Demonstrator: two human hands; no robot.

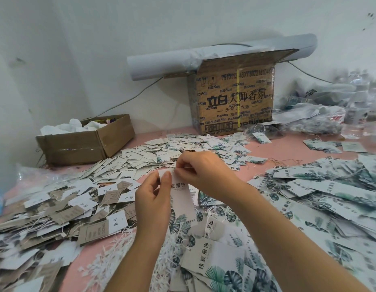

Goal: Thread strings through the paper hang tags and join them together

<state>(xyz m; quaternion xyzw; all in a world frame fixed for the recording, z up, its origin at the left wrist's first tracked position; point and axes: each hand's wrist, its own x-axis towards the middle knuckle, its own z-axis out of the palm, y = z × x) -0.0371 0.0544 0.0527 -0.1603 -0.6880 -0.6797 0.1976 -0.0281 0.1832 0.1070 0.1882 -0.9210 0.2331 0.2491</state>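
While your left hand (153, 199) pinches the tag (181, 199) and your right hand (200, 172) pinches string (188, 168) at its top, loosen either and the string likely slips out.

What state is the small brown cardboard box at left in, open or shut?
Open: the small brown cardboard box is uncovered on top, white crumpled material visible inside.

**Readable print on the box and tags**

Behind your work, the tall cardboard box (233, 98) carries bold "立白 大师香氛", with "天然洗衣液" beneath and a long number starting "7910113" near its top edge. The hang tag (180, 194) you hold up shows "宸服饰". The leaf-printed tag (212, 256) lying nearest you also reads "宸服饰", after an unclear first character. Print on the smaller tags (111, 192) is too blurred to read.
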